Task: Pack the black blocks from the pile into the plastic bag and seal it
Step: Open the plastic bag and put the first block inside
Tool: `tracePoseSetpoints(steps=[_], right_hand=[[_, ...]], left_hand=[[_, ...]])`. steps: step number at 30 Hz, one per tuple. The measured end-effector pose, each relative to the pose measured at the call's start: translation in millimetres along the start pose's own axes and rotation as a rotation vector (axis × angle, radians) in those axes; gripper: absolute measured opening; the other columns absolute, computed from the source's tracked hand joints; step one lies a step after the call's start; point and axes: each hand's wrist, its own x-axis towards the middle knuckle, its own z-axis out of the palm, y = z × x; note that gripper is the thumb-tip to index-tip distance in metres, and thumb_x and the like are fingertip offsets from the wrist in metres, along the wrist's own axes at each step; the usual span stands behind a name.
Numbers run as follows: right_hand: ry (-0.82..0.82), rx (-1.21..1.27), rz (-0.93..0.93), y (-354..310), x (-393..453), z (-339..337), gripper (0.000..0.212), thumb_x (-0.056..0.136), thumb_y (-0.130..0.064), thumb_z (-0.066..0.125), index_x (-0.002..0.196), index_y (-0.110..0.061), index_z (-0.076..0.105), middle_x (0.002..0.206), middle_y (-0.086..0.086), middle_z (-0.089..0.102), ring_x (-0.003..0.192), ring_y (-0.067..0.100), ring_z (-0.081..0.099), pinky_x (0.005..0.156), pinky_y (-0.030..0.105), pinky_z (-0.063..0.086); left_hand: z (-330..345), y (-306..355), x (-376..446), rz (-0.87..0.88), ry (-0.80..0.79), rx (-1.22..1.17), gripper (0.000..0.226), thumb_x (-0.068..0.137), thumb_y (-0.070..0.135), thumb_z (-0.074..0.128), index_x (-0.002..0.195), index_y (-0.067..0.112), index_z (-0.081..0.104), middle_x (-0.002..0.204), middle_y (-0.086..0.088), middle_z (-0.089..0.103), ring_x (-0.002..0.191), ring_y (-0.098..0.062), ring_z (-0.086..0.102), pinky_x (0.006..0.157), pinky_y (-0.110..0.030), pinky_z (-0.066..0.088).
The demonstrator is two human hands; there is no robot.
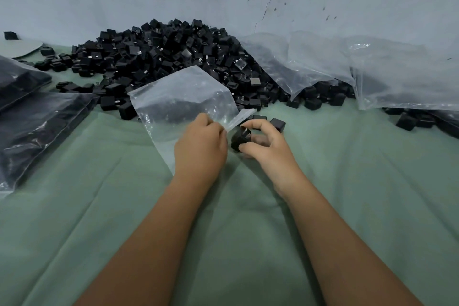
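Pile of blocks (173, 57) behind plastic bag (181, 99), filled bags (37, 122) left, loose bags (347, 67) right

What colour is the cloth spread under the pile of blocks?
Pale green cloth, creased, beneath the pile of black blocks; seen best in the head view.

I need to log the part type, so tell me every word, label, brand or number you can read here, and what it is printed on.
None: no text can be read.
Black blocks in the pile: no legible marking.
Block in the right hand: blurred, nothing readable.
Plastic bag in the left hand: clear, no print visible.
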Motion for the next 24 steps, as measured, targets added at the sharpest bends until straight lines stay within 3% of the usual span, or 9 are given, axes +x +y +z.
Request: tracePoseSetpoints(steps=[4,7,9,11,14,17,20,22,24], right_hand=[[-0.083,0.145,-0.005,-2.6,-0.4,-0.8,0.029,0.073,-0.009,0.061,0.091,-0.032,0.063,0.083,0.001,0.067,0.080,0.016,0.062,0.074,0.027,0.049],[-0.066,0.211,0.017,-4.0,1.2,-4.0,0.031,0.070,-0.012,0.059,0.097,-0.027,0.062,0.099,0.013,0.063,0.093,0.025,0.064,0.079,0.035,0.051],[-0.034,0.206,0.019,-3.7,1.8,-4.2,0.031,0.077,-0.008,0.061,0.100,-0.029,0.063,0.096,0.007,0.063,0.092,0.024,0.065,0.080,0.034,0.052],[-0.004,0.175,-0.004,-3.0,1.4,-3.3,0.034,0.085,-0.003,0.061,0.103,-0.032,0.064,0.090,-0.001,0.063,0.089,0.018,0.066,0.076,0.029,0.051],[0.043,0.075,-0.060,-1.6,-0.1,-1.9,0.036,0.085,-0.006,0.066,0.104,-0.037,0.065,0.100,-0.002,0.059,0.089,0.008,0.061,0.081,0.027,0.052],[0.087,0.011,-0.051,-0.2,-0.6,-1.1,0.032,0.082,-0.010,0.070,0.100,-0.035,0.063,0.104,-0.008,0.059,0.091,0.008,0.060,0.089,0.032,0.052],[0.152,0.083,0.022,0.5,1.8,-1.8,0.027,0.080,-0.005,0.068,0.098,-0.023,0.060,0.099,0.002,0.066,0.088,0.016,0.066,0.091,0.040,0.054],[0.164,0.227,0.055,-0.5,3.7,-2.2,0.025,0.081,0.004,0.063,0.097,-0.014,0.057,0.091,0.011,0.067,0.081,0.022,0.069,0.085,0.036,0.057],[0.136,0.349,0.083,-2.7,4.3,-2.2,0.020,0.084,0.007,0.057,0.095,-0.009,0.053,0.090,0.017,0.067,0.076,0.024,0.070,0.077,0.032,0.058]], left_hand=[[-1.1,1.2,0.2,-0.161,-0.058,-0.210,0.012,0.094,0.029,0.060,0.091,0.020,0.067,0.102,0.007,0.056,0.079,-0.015,0.054,0.064,-0.029,0.039],[-0.2,4.4,1.4,-0.235,-0.115,-0.443,0.011,0.088,0.027,0.067,0.078,0.026,0.062,0.076,0.014,0.060,0.063,-0.009,0.052,0.058,-0.026,0.037],[-0.5,6.0,0.9,-0.250,-0.191,-0.589,0.013,0.088,0.027,0.069,0.076,0.025,0.066,0.059,0.017,0.059,0.051,-0.003,0.047,0.050,-0.020,0.035],[-1.2,6.5,0.4,-0.242,-0.211,-0.658,0.012,0.090,0.026,0.068,0.079,0.024,0.071,0.062,0.013,0.064,0.054,-0.004,0.051,0.052,-0.019,0.038],[0.4,5.4,0.2,-0.249,-0.176,-0.669,0.014,0.094,0.020,0.061,0.086,0.021,0.072,0.075,0.007,0.070,0.069,-0.006,0.061,0.064,-0.022,0.045],[2.7,6.8,-1.0,-0.254,-0.163,-0.657,0.021,0.099,0.017,0.052,0.082,0.023,0.063,0.071,0.010,0.065,0.061,0.000,0.056,0.059,-0.021,0.042],[3.3,7.7,-0.6,-0.275,-0.095,-0.714,0.022,0.100,0.015,0.049,0.083,0.027,0.057,0.072,0.010,0.064,0.065,0.000,0.058,0.064,-0.021,0.045],[2.6,7.5,0.1,-0.310,-0.079,-0.819,0.018,0.098,0.011,0.053,0.097,0.029,0.053,0.074,0.009,0.065,0.066,0.000,0.062,0.065,-0.019,0.047],[2.5,5.7,-1.0,-0.297,-0.112,-0.853,0.033,0.093,0.009,0.060,0.110,0.033,0.047,0.077,0.009,0.065,0.063,0.002,0.060,0.062,-0.016,0.047]])
